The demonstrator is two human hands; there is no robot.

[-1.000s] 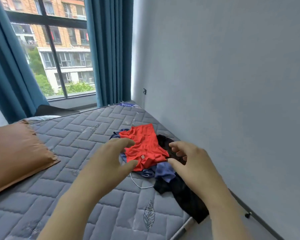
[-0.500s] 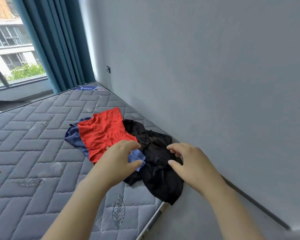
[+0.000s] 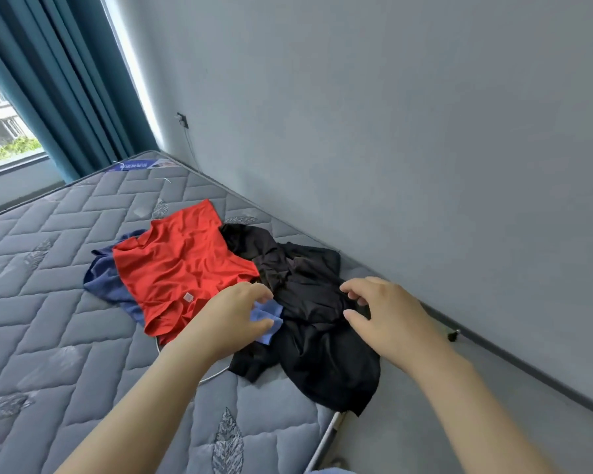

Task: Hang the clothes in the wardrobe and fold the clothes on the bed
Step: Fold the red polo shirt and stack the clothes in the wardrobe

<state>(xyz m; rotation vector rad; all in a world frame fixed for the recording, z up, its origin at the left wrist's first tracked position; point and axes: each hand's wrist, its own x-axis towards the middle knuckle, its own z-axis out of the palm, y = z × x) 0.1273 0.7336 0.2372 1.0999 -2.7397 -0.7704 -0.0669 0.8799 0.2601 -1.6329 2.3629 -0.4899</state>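
A heap of clothes lies on the grey quilted mattress near the wall. On top is a red garment, with a blue garment under it and a black garment spilling to the mattress edge on the right. My left hand hovers with spread, slightly curled fingers over the red garment's near corner and a blue fold. My right hand reaches over the black garment, fingers curved, holding nothing. A thin white wire hanger peeks from under the heap.
A grey wall runs along the right side of the bed, with a narrow floor gap between. Teal curtains and a window stand at the far end. A wall socket sits low near the corner.
My view has swung right and closer to the heap; the pillow has left the frame. Both hands have come nearer to the clothes, the right one now over the black garment.
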